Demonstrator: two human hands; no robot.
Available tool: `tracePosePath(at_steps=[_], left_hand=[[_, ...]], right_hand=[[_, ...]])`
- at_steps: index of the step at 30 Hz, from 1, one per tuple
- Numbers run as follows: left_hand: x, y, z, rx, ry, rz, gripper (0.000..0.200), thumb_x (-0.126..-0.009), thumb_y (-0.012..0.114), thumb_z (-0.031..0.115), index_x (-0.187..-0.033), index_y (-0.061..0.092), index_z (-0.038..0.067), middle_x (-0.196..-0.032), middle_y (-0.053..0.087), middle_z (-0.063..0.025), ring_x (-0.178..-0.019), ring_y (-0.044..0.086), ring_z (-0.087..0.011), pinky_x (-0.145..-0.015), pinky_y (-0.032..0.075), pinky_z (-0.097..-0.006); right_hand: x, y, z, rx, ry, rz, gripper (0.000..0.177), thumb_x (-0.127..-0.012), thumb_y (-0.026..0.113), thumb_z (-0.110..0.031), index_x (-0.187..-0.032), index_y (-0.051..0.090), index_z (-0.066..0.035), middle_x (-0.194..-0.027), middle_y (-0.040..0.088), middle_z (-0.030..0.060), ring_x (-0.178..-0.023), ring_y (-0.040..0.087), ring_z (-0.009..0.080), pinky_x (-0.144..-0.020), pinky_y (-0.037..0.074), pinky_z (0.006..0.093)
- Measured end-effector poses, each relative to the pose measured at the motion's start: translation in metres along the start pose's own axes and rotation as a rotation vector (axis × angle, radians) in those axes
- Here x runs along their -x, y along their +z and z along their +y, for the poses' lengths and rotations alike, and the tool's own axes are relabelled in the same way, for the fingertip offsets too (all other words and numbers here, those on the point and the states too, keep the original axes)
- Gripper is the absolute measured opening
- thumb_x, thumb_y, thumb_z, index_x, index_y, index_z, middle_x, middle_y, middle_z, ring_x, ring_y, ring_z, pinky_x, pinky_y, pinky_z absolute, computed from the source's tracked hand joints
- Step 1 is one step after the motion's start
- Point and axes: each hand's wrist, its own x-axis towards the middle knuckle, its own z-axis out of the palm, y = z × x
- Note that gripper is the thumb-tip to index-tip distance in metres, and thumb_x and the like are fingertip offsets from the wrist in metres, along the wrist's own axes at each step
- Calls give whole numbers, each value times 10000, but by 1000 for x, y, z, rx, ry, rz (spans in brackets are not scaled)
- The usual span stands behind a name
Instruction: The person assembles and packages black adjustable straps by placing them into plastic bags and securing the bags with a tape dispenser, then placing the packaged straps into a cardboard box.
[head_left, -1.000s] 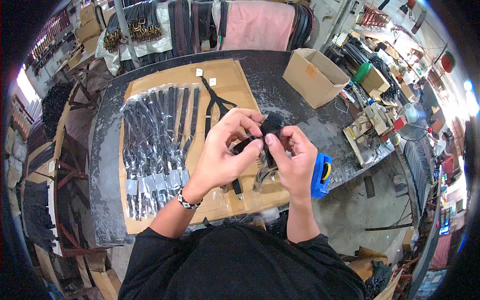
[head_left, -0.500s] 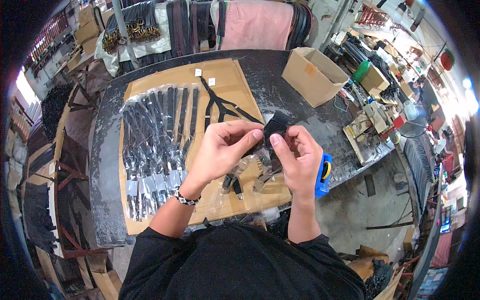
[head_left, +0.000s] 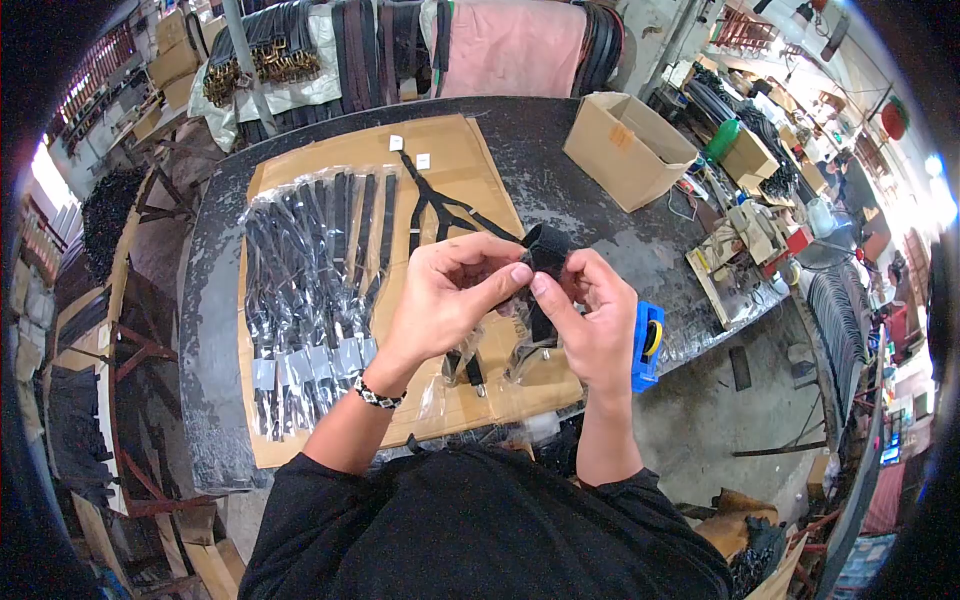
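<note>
The left hand (head_left: 592,318) and right hand (head_left: 452,300) pinch a looped black strap (head_left: 546,250) between thumbs and fingers, nearly touching. Just beyond them, black Y-shaped straps (head_left: 433,200) lie on a cardboard sheet (head_left: 330,145); left of the hands are plastic-wrapped straps (head_left: 315,270). Right of them, a blue tape dispenser (head_left: 646,345) sits on the tabletop (head_left: 540,150), an open carton (head_left: 622,155) farther out.

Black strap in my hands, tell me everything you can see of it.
The black strap looks like matte woven fabric, its wide upper end bent into a curl above the fingertips. The left hand and right hand pinch it between them, raised over the table. Fingers hide its middle, and where its lower end finishes is unclear.
</note>
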Motion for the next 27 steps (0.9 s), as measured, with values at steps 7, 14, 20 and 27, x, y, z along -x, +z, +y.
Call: tracePosePath(at_steps=[7, 14, 20, 27], left_hand=[[0, -4, -1, 24, -2, -14, 175, -905, 745, 93, -1021, 708, -33, -836, 705, -19, -744, 613, -32, -634, 502, -188], [0, -4, -1, 13, -23, 22, 182, -907, 744, 95, -1027, 706, -36, -828, 705, -25, -711, 615, -41, -604, 498, -194], [0, -4, -5, 19, -5, 7, 186, -905, 745, 95, -1024, 706, -42, -810, 700, -24, -685, 614, -45, -581, 493, -195], [0, -6, -3, -44, -13, 7, 188, -895, 752, 86, -1022, 705, -44, -812, 704, -28, -699, 618, -42, -593, 498, -192]], right_hand=[[-4, -7, -3, -90, 112, -79, 172, -877, 762, -144, -860, 634, -30, -736, 594, -50, -670, 503, 17, -597, 398, 195], [-1, -7, -12, -109, 199, -73, 156, -887, 746, -130, -842, 635, -29, -732, 564, -70, -660, 476, -1, -573, 370, 185], [-2, -2, -5, -37, 125, -17, 165, -889, 738, -132, -834, 626, -24, -712, 560, -69, -636, 464, -1, -554, 359, 190], [-2, -4, -1, -27, 155, -62, 183, -867, 762, -132, -809, 617, -37, -686, 560, -58, -622, 468, 5, -546, 358, 194]])
